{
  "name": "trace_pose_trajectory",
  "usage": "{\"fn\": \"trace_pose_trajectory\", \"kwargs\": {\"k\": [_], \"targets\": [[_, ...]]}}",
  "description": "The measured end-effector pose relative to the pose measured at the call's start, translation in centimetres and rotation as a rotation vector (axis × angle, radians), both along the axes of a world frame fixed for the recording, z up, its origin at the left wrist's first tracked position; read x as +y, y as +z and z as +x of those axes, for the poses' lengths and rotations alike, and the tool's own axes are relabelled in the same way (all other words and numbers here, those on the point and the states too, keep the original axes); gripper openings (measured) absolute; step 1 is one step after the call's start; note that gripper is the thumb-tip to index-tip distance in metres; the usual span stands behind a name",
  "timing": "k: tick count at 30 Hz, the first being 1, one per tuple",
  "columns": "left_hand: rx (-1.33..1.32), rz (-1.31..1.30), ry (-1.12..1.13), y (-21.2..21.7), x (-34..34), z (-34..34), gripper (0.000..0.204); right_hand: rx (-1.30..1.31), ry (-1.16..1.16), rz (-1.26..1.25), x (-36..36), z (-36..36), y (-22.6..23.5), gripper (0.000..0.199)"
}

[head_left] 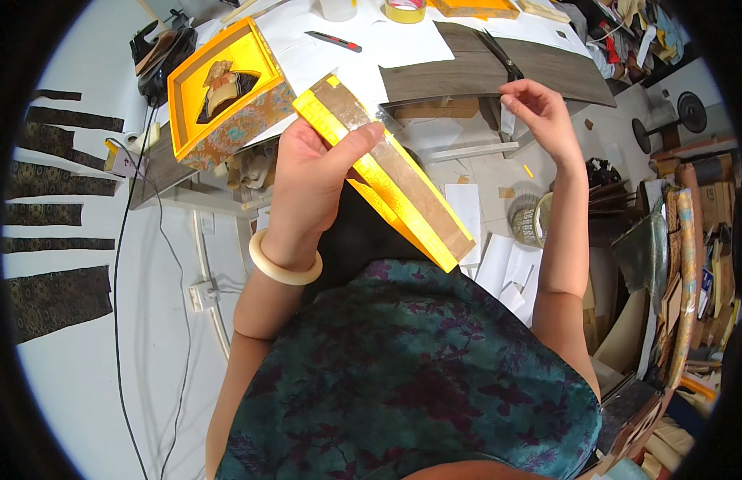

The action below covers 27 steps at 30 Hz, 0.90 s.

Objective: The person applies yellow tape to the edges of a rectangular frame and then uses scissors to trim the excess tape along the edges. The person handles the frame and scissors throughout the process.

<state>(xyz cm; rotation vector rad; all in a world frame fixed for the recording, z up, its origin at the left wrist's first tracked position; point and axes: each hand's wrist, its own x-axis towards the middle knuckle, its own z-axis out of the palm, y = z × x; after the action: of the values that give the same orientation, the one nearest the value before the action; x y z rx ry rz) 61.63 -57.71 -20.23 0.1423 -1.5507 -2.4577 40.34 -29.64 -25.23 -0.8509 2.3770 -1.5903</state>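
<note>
Box (251, 120): standing between ten and eleven o'clock, its yellow interior facing up. Left hand (311, 172): at eleven, gripping the strip (419, 196), thumb pressing on its brown face, fingers curling beneath. The strip is slanting past the centre, from eleven toward three; steady, light thumb pressure should be holding it firm without creasing its yellow edging. Scissors (510, 68): lying at one. Right hand (543, 120): at two, fingertips bunching near a whitish sliver (508, 122); whether they are pinching it, one cannot tell.
</note>
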Motion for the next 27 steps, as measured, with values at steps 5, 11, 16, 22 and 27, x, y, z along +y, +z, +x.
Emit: {"fn": "trace_pose_trajectory", "kwargs": {"k": [5, 11, 16, 22, 27], "targets": [[0.056, -0.045, 0.117, -1.0, 0.1, -0.3, 0.023, 0.65, -0.514, 0.541, 5.1, -6.6, -4.1, 0.025], [0.06, 0.05, 0.187, -0.5, 0.3, -0.7, 0.022, 0.514, -0.436, 0.871, 6.6, -9.4, -7.7, 0.038], [0.141, 0.067, 0.245, -0.4, 0.5, -1.0, 0.022, 0.259, -0.41, 0.88, 4.5, -10.2, -6.9, 0.061], [0.171, 0.03, 0.339, 0.1, 0.7, -0.7, 0.026, 0.285, -0.471, 0.938, 2.7, -10.9, -6.6, 0.064], [0.156, 0.032, 0.319, 0.8, 0.1, -0.2, 0.027, 0.428, -0.524, 0.553, 2.7, -3.5, -3.3, 0.046]]}}
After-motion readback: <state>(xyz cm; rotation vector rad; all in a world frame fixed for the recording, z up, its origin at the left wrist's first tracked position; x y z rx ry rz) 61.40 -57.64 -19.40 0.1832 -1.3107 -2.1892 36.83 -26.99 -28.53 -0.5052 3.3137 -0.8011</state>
